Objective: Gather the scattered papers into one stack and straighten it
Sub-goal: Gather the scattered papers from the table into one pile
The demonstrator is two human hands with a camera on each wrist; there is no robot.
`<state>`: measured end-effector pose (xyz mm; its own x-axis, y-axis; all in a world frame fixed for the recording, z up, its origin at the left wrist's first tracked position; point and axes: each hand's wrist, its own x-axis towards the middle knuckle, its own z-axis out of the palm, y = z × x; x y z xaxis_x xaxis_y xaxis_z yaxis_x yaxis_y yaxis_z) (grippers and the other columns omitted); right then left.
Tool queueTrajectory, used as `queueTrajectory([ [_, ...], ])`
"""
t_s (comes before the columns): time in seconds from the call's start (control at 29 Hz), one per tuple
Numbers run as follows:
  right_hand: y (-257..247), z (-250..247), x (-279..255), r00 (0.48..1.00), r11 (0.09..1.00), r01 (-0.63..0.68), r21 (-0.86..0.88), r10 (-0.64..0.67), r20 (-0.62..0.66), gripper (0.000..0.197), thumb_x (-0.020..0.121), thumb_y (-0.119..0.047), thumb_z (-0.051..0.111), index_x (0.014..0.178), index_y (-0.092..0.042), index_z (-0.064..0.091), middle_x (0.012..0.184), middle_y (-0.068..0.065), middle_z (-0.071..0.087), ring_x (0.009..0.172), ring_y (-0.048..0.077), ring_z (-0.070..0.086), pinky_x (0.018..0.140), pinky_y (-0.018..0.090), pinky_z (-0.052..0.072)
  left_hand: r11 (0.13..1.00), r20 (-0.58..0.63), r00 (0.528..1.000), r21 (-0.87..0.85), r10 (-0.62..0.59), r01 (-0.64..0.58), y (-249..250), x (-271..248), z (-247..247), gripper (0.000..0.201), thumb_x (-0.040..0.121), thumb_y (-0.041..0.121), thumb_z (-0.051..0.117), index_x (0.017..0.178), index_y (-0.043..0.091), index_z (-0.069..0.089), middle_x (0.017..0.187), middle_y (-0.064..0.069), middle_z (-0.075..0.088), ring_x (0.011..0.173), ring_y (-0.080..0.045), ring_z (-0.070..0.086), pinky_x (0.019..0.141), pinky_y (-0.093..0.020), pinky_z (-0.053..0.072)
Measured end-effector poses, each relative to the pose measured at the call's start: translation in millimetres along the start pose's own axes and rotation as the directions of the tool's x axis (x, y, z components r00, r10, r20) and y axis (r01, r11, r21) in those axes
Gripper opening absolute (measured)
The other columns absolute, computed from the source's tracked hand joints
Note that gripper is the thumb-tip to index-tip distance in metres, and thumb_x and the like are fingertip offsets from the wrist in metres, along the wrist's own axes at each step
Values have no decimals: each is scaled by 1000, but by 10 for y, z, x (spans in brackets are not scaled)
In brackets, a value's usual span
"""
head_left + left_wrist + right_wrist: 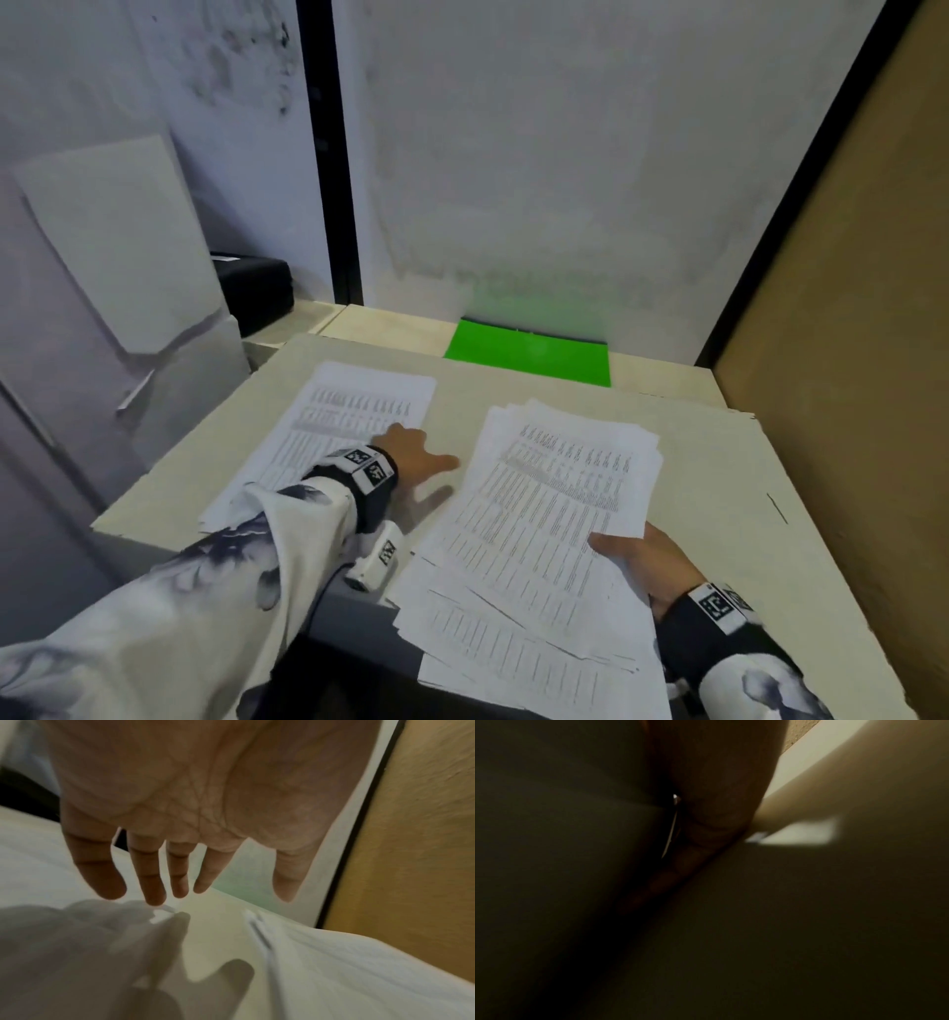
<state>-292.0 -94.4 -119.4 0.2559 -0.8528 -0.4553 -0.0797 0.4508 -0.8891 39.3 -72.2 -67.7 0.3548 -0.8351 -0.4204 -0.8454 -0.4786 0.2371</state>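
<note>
A loose, uneven stack of printed papers (544, 524) lies at the table's near right, overhanging the front edge. My right hand (642, 560) grips its right edge, thumb on top and fingers underneath. The right wrist view is dark; only my right hand (706, 821) against paper shows there. A separate printed sheet (354, 426) lies to the left. My left hand (411, 452) is spread over that sheet's right edge. In the left wrist view the left hand (180, 821) has straight fingers (154, 878) just above the sheet (77, 953); contact is unclear.
A green folder (529, 352) lies at the back of the beige table (719, 462). A black case (257, 288) sits at the back left. A brown board (847, 360) walls the right side, and white panels close the back and left.
</note>
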Motion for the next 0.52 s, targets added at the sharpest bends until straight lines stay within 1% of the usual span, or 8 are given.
queueTrajectory([
  [0.07, -6, 2, -3, 1000, 1000, 1, 13, -1, 21, 49, 89, 7, 66, 137, -3, 59, 131, 14, 69, 119, 35, 65, 110, 54, 44, 988, -91, 986, 49, -139, 143, -330, 53, -184, 101, 74, 79, 52, 152, 20, 30, 157, -18, 29, 140, -42, 34, 114, -51, 31],
  [0.14, 12, -21, 32, 999, 1000, 23, 18, -23, 33, 46, 90, 7, 66, 134, -6, 60, 128, 11, 69, 118, 32, 65, 109, 49, 44, 959, -139, 954, 65, -264, 275, -675, 49, -290, 108, 69, 79, 59, 152, 20, 23, 155, -18, 26, 139, -44, 32, 113, -51, 32],
  [0.21, 27, -27, 60, 998, 999, 35, -4, -34, 44, 48, 89, 5, 67, 135, -10, 60, 128, 8, 70, 120, 31, 64, 111, 50, 42, 924, -125, 920, 47, -373, 381, -938, -44, -297, 125, 54, 84, 62, 152, 19, 18, 151, -17, 30, 137, -42, 35, 110, -51, 36],
  [0.28, 32, -22, 74, 997, 998, 50, -22, -49, 52, 51, 88, 5, 68, 136, -9, 59, 126, 7, 71, 119, 30, 64, 113, 51, 41, 894, -136, 889, 41, -438, 446, -1092, -136, -246, 136, 38, 88, 59, 149, 20, 20, 146, -15, 35, 134, -39, 39, 108, -50, 39],
  [0.38, 13, -6, 78, 996, 998, 66, 16, -67, 58, 46, 89, 9, 65, 130, -12, 59, 113, 3, 72, 110, 28, 65, 110, 48, 42, 881, -196, 868, 38, -457, 472, -1220, -123, -240, 138, 26, 89, 58, 143, 22, 28, 136, -14, 43, 123, -36, 48, 101, -48, 46],
  [0.45, 14, -12, 82, 994, 996, 70, 47, -74, 83, 48, 88, 9, 66, 133, -7, 59, 114, 4, 74, 112, 29, 66, 110, 50, 43, 883, -193, 868, 13, -458, 469, -1263, -97, -286, 134, 25, 86, 64, 138, 22, 34, 130, -14, 47, 113, -34, 56, 94, -47, 52],
  [0.48, 16, -14, 90, 994, 996, 64, 62, -70, 89, 52, 86, 6, 70, 136, -5, 59, 117, 5, 74, 114, 31, 66, 111, 51, 42, 886, -191, 869, -8, -457, 464, -1286, -108, -314, 130, 26, 83, 68, 135, 20, 37, 127, -14, 50, 107, -33, 59, 90, -45, 55],
  [0.52, 15, -43, 95, 993, 994, 66, 83, -74, 93, 61, 81, 0, 79, 138, -4, 57, 120, 7, 73, 116, 32, 65, 112, 53, 41, 892, -186, 875, -27, -447, 451, -1279, -114, -333, 126, 28, 81, 71, 133, 18, 41, 124, -14, 55, 101, -32, 62, 85, -43, 57],
])
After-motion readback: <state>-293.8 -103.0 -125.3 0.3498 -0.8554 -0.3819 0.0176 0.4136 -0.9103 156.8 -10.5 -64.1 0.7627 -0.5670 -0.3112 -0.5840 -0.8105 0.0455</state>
